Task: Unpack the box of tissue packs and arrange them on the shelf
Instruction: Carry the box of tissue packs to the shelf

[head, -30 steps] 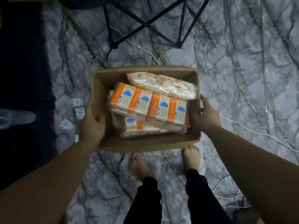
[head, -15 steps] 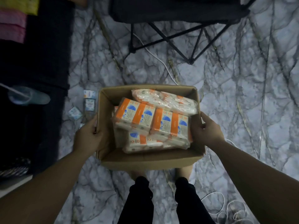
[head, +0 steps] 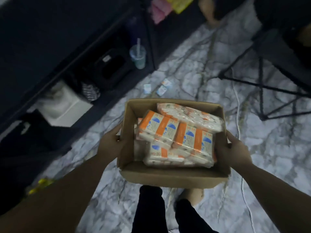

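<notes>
An open cardboard box (head: pixel 168 174) hangs in front of me above the marble-patterned floor. Inside lie several orange, white and blue tissue packs (head: pixel 175 137), stacked loosely, with a clear-wrapped bundle (head: pixel 190 117) across the far side. My left hand (head: pixel 110 145) grips the box's left wall, fingers curled over the rim. My right hand (head: pixel 233 153) grips the right wall the same way. A dark low shelf unit (head: pixel 55 68) stands to the left.
On the shelf sit a plastic cup with a straw (head: pixel 138 56), a white box (head: pixel 64 106) and a dark item. A few small packets (head: pixel 158 87) lie on the floor. A black folding chair frame (head: pixel 262 84) and a white cable are at the right.
The view has swung left toward the dark shelf, which now fills the left side. The box stays in both hands, carried along; the chair has shifted to the right edge.
</notes>
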A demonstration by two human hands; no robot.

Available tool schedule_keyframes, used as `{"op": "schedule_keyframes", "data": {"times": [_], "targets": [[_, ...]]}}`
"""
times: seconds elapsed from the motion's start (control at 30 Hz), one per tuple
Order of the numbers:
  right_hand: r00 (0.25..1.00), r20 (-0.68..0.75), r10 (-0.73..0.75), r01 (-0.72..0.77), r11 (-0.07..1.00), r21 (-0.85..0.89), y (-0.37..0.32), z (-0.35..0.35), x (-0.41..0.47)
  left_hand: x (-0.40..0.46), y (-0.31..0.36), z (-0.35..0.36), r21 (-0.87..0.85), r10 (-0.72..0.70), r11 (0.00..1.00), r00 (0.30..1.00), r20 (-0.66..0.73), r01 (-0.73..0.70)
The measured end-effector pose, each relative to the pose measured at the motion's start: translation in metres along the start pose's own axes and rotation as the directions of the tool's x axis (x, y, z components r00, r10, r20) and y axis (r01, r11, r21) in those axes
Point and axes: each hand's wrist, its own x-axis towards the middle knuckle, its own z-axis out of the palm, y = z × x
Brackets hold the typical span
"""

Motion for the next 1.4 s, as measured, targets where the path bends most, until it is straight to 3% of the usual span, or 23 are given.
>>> {"op": "schedule_keyframes", "data": {"times": [0.3, 0.47, 0.57, 0.73, 1.0, 1.13, 1.3, 1.4], "targets": [[0.959, 0.138, -0.248, 0.268, 0.953, -0.145, -0.138, 0.058, -0.031, -0.064, -0.104, -0.088, -0.223, -0.2, 0.963, 0.958, -0.204, 0.153], [0.918, 0.225, -0.328, 0.375, 0.9, -0.22, -0.214, 0.107, -0.052, -0.09, -0.179, -0.122, -0.322, -0.335, 0.907, 0.928, -0.164, 0.27], [0.89, 0.281, -0.358, 0.432, 0.861, -0.271, -0.25, 0.142, -0.051, -0.103, -0.21, -0.134, -0.454, -0.44, 0.837, 0.869, -0.228, 0.305], [0.845, 0.351, -0.404, 0.517, 0.786, -0.339, -0.299, 0.196, -0.034, -0.106, -0.242, -0.134, -0.503, -0.512, 0.797, 0.816, -0.269, 0.334], [0.81, 0.383, -0.443, 0.575, 0.725, -0.378, -0.323, 0.256, 0.013, -0.067, -0.293, -0.107, -0.55, -0.622, 0.734, 0.718, -0.312, 0.397], [0.793, 0.391, -0.467, 0.602, 0.695, -0.393, -0.319, 0.264, 0.019, -0.048, -0.302, -0.086, -0.517, -0.645, 0.73, 0.702, -0.302, 0.448], [0.828, 0.362, -0.429, 0.557, 0.703, -0.442, -0.311, 0.264, 0.033, -0.054, -0.308, -0.062, -0.509, -0.658, 0.702, 0.728, -0.194, 0.498], [0.812, 0.399, -0.426, 0.576, 0.693, -0.434, -0.315, 0.258, 0.029, -0.061, -0.301, -0.068, -0.507, -0.663, 0.705, 0.714, -0.226, 0.495]]}}
